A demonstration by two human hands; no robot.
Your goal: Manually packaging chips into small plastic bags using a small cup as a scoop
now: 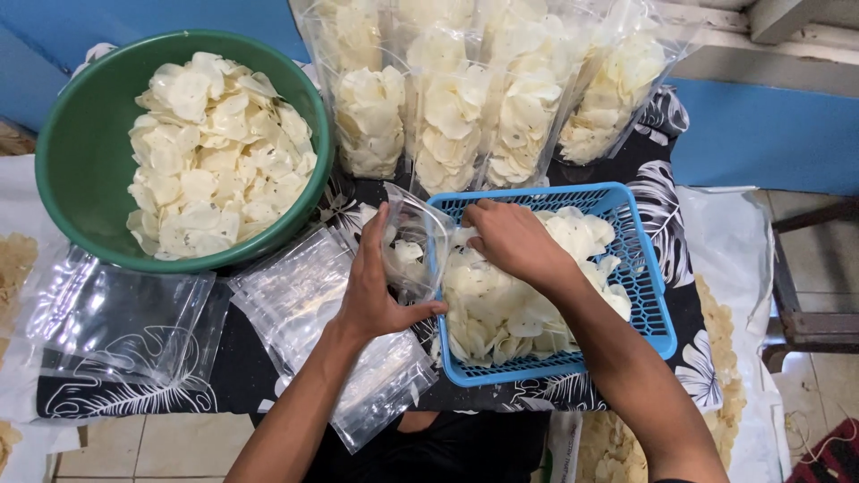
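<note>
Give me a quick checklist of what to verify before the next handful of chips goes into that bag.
1. Bag held open at the basket rim by the left hand: ok.
2. Right hand on the chips in the blue basket: ok.
3. Chips actually gripped in the right hand: cannot tell, fingers hide them.
4. Room left in the bag: ok, only a few chips inside.
5. Spare empty bags within reach beside the left hand: ok.
6. More chips in the green bowl: ok.
</note>
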